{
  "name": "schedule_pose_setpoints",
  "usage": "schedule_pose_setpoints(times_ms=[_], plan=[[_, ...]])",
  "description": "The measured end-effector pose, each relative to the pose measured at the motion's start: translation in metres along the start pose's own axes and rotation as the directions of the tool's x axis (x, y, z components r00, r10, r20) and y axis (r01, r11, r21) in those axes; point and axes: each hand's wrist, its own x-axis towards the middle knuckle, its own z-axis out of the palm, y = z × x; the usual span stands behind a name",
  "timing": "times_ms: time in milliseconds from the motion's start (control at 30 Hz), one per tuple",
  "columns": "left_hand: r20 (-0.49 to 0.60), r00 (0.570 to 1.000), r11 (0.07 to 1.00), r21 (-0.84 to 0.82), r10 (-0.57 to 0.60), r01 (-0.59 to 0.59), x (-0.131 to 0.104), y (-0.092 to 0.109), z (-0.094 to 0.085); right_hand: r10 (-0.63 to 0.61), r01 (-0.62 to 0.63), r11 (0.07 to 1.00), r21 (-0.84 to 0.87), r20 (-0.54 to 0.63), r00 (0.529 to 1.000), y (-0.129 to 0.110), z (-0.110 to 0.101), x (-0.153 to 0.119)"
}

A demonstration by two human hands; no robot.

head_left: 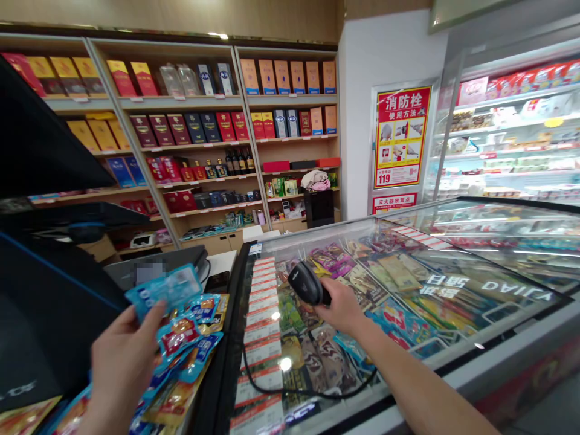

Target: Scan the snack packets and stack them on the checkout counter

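Observation:
Between the thumb and fingers of my left hand [124, 350] is a blue snack packet [170, 290], raised over a heap of other small snack packets [181, 338] in blue, red and gold. My right hand [342, 305] grips a black barcode scanner [308, 283] by its handle, above the glass top of a chest freezer [362, 386]. The scanner's head points up and left, apart from the packet. A black cable [312, 394] curves across the glass below the scanner.
Dark checkout equipment [49, 326] fills the left side. Beyond the counter stand shelves [190, 103] of boxed bottles. A red and yellow notice [401, 139] hangs on the wall, and a lit display fridge [512, 139] is at right. Price labels [260, 326] line the freezer's left edge.

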Motion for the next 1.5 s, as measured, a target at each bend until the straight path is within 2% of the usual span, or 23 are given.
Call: schedule_pose_setpoints(times_ms=[33,67,167,233,300,333,400,433,500,767,900,1033,1500], plan=[[0.08,0.99,0.977,-0.175,-0.113,0.125,-0.016,0.005,0.018,-0.023,0.025,0.999,0.042,-0.046,0.999,0.0,-0.001,0.0],[0.172,0.973,0.93,-0.308,-0.154,0.201,-0.031,0.008,0.037,-0.041,0.048,0.995,0.084,-0.082,0.996,-0.001,-0.001,0.0],[0.314,0.929,0.834,-0.444,-0.198,0.328,-0.066,0.007,0.084,-0.069,0.087,0.979,0.185,-0.102,0.992,-0.005,-0.004,0.0],[0.343,0.922,0.86,-0.398,-0.182,0.318,-0.08,-0.002,0.102,-0.074,0.084,0.978,0.19,-0.061,0.995,-0.008,-0.005,0.0],[0.317,0.944,0.949,-0.258,-0.094,0.181,-0.086,-0.015,0.109,-0.071,0.07,0.989,0.129,0.007,0.997,-0.01,-0.005,-0.001],[0.294,0.955,0.985,-0.155,-0.024,0.072,-0.087,-0.02,0.109,-0.067,0.063,0.995,0.083,0.047,0.997,-0.011,-0.005,-0.001],[0.281,0.952,0.987,0.058,0.125,-0.147,-0.086,-0.03,0.107,-0.052,0.054,0.998,-0.011,0.134,0.99,-0.012,-0.004,-0.002],[0.284,0.942,0.963,0.146,0.177,-0.225,-0.084,-0.034,0.105,-0.043,0.053,0.997,-0.052,0.174,0.984,-0.012,-0.004,-0.002],[0.303,0.925,0.919,0.249,0.227,-0.307,-0.079,-0.04,0.102,-0.027,0.054,0.993,-0.109,0.236,0.971,-0.013,-0.004,-0.002],[0.401,0.893,0.889,0.305,0.206,-0.342,-0.07,-0.057,0.103,0.024,0.055,0.976,-0.211,0.353,0.935,-0.014,-0.005,-0.002],[0.415,0.885,0.865,0.344,0.21,-0.367,-0.072,-0.054,0.103,0.022,0.052,0.981,-0.188,0.372,0.928,-0.018,-0.004,-0.003],[0.446,0.864,0.866,0.308,0.234,-0.394,-0.074,-0.049,0.102,0.019,0.059,0.981,-0.186,0.391,0.92,-0.023,-0.002,-0.004],[0.452,0.862,0.865,0.31,0.23,-0.394,-0.076,-0.046,0.1,0.038,0.046,0.976,-0.212,0.377,0.926,-0.023,0.002,-0.003]])
